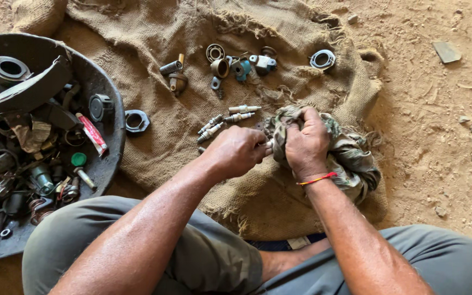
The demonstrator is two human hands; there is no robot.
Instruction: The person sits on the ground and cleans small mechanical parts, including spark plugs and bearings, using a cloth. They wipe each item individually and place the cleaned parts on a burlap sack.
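Left hand [237, 151]: gripping narrowly a small metal part [267, 144], mostly hidden, at frame centre.
Right hand [306, 143]: clutching the rag [345, 155] around that part.
Rag: lying crumpled, camouflage-patterned, on burlap sack [154, 136].
Nearby: 4 spark plugs [226, 119] resting just above.

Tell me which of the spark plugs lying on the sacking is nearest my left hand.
The lowest plug, at the bottom left of the group, just above the left hand. The other three lie higher on the sacking.

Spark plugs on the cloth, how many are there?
4 loose: two side by side, two lower left. The hands and rag may hide another.
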